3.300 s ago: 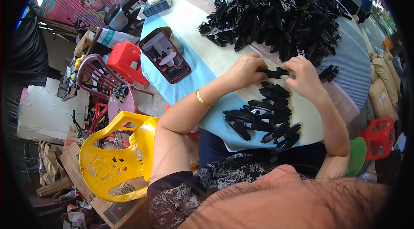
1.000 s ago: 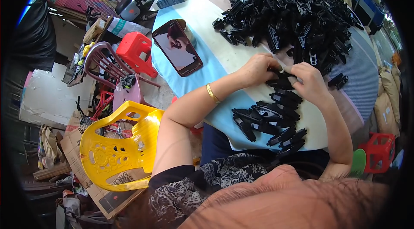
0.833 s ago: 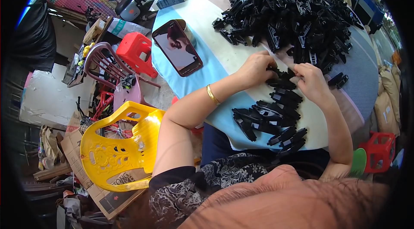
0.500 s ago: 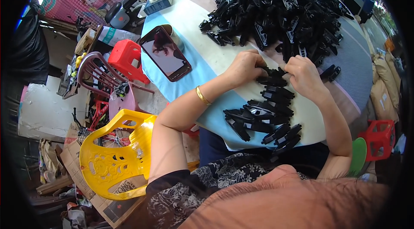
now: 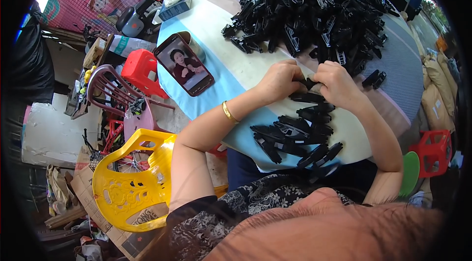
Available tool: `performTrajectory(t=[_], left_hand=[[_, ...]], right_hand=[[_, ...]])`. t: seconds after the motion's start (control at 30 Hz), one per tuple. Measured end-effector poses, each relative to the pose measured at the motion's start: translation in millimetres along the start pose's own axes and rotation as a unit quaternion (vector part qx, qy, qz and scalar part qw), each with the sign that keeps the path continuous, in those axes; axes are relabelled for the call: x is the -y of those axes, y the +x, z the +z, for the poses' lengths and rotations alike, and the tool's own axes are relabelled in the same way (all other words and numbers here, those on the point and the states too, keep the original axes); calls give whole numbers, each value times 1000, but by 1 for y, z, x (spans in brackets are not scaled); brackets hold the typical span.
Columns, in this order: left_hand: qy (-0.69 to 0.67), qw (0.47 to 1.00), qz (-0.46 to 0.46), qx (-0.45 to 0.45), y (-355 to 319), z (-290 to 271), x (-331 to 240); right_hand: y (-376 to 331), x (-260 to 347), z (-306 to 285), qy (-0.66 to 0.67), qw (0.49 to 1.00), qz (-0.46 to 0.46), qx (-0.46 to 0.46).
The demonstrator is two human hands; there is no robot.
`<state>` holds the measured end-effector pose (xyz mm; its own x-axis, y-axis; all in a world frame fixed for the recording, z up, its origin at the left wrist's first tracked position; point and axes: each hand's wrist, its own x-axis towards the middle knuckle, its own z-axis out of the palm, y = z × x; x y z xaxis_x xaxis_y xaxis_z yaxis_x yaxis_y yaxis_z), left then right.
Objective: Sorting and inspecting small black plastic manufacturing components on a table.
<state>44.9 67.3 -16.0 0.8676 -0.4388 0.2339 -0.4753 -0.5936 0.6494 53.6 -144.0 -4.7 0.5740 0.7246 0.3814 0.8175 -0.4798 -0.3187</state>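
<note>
My left hand (image 5: 281,81) and my right hand (image 5: 337,84) meet over the cloth-covered table, fingers pinched round a small black plastic part (image 5: 309,83). The fingers cover most of it, so its exact kind is hidden. Just below my hands, a loose group of similar slim black plastic parts (image 5: 293,127) reaches toward the table's near edge. Beyond my fingers rises a large heap of black plastic parts (image 5: 314,15), some with ladder-like openings. Two more black parts (image 5: 374,79) lie to the right of my right hand.
A phone (image 5: 184,65) leans against a cup (image 5: 195,47) on the left, near a blue-sided box (image 5: 175,5). Beside the table stand a yellow plastic chair (image 5: 129,180), a pink chair (image 5: 110,86), and red stools (image 5: 140,72) to the left and right.
My hands have drawn closer together, covering more of the held part. A part at the table's near edge now looks lower and smeared. The phone's picture has changed.
</note>
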Motion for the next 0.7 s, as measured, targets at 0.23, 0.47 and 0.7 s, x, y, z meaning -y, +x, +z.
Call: performTrajectory(t=[0.23, 0.47, 0.7], left_hand=[[107, 969, 152, -162, 20, -7, 18], [197, 967, 121, -103, 24, -7, 27], [275, 954, 61, -103, 21, -8, 19]], right_hand=[[23, -6, -1, -127, 984, -18, -128], [32, -17, 22, -284, 957, 26, -45], [36, -18, 9, -313, 946, -81, -6]])
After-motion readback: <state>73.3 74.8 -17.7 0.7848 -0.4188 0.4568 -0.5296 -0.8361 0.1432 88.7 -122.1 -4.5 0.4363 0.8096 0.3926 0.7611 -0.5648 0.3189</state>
